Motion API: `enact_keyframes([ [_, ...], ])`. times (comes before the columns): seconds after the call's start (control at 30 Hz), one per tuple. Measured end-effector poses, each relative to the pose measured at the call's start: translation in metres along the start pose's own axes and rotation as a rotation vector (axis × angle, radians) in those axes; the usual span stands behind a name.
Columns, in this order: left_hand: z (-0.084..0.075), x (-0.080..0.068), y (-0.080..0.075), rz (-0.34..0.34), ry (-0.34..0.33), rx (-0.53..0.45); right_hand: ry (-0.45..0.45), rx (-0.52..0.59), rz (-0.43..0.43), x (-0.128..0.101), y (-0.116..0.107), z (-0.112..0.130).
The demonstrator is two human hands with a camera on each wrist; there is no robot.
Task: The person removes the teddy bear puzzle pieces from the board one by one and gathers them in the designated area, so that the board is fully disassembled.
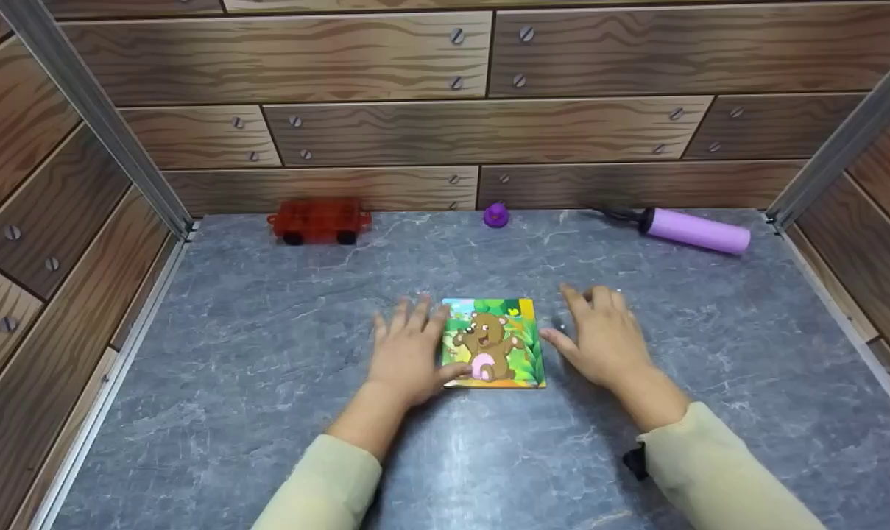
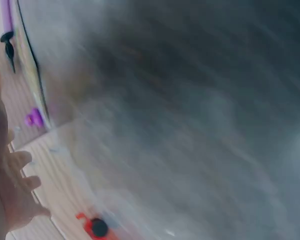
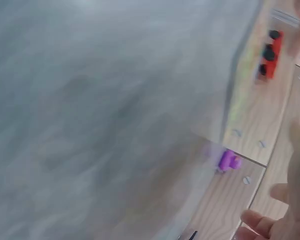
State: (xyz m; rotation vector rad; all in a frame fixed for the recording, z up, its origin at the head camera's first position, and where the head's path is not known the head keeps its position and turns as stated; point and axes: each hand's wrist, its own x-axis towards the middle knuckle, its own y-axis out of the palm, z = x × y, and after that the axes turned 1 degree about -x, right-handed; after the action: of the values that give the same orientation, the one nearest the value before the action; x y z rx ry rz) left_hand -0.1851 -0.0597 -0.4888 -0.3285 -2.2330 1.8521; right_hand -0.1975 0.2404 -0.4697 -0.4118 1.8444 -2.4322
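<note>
A square picture board point(image 1: 495, 342) showing a brown cartoon bear on green leaves lies flat on the grey marbled tabletop point(image 1: 268, 353). My left hand point(image 1: 408, 344) lies flat at its left edge with straight, spread fingers, and the thumb touches the board's lower left corner. My right hand point(image 1: 599, 333) hovers just right of the board with spread fingers and holds nothing; a small gap shows between its thumb and the board. Both wrist views are heavily blurred. The left hand point(image 2: 10, 192) shows at one frame's edge and the right hand's fingertips point(image 3: 270, 220) at the other's.
Along the back wall stand a red toy car point(image 1: 319, 219), a small purple duck point(image 1: 496, 215) and a purple hand pump point(image 1: 691, 230) with a black hose. Wood-pattern walls close in the table on three sides. The duck point(image 3: 229, 161) and car point(image 3: 270, 54) also appear blurred.
</note>
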Motion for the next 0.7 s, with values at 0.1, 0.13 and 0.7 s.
enact_keyframes([
  [0.1,-0.013,0.005,-0.001,0.037,0.013,-0.036,0.029,0.098,0.007,0.006,0.001,0.008],
  [0.13,-0.017,0.007,-0.001,0.046,0.016,-0.05,0.038,0.132,0.007,0.008,0.002,0.011],
  [0.7,-0.056,0.029,0.014,0.11,0.055,-0.134,0.27,0.381,0.091,0.036,0.041,0.035],
])
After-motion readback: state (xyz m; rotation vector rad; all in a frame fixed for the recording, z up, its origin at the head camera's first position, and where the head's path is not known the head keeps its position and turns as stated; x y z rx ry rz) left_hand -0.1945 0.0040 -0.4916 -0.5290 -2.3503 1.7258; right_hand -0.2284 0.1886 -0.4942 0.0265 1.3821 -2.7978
